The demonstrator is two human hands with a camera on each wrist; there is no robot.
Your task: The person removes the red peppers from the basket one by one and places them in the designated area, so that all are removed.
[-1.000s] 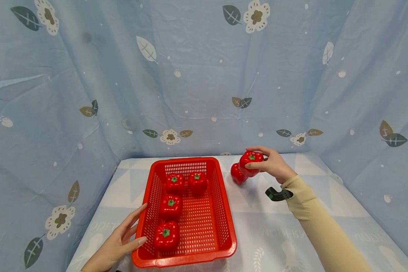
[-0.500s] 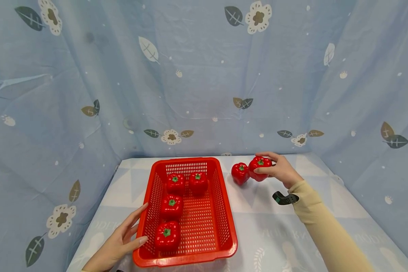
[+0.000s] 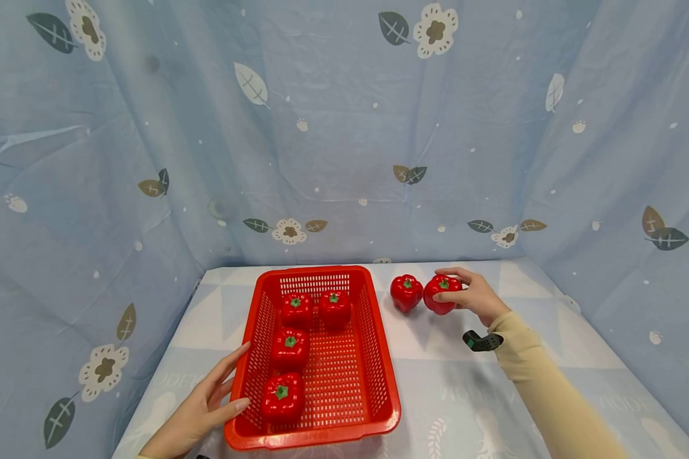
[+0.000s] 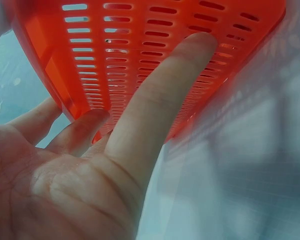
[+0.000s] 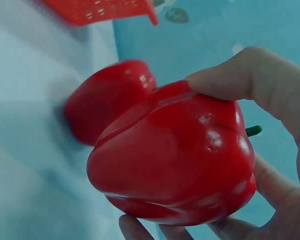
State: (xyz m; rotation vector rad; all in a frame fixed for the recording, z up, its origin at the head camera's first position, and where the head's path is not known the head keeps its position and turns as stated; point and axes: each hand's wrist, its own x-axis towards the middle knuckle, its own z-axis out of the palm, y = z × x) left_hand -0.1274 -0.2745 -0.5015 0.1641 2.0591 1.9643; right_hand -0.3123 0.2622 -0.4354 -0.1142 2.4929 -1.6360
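My right hand (image 3: 478, 297) grips a glossy red bell pepper (image 3: 441, 296) with a green stem, thumb on one side and fingers on the other. In the right wrist view this bell pepper (image 5: 175, 155) lies on its side across the frame, its stem toward the palm. Just left of it on the table is a second red bell pepper (image 3: 406, 292). At the left side of a red perforated basket (image 3: 387, 389), my left hand (image 3: 198, 408) rests with extended fingers. In the left wrist view, the thumb (image 4: 155, 100) lies straight against the basket's slotted outer wall.
Inside the basket are several red bell peppers, among them one at the back right (image 3: 334, 310) and one at the front (image 3: 283, 398). A patterned cloth covers the table (image 3: 436, 382). Blue floral curtains (image 3: 344, 159) stand behind and at both sides.
My right hand has carried its bell pepper rightward and down, away from in front of the other pepper to beside it. My left hand and the basket stay in place.
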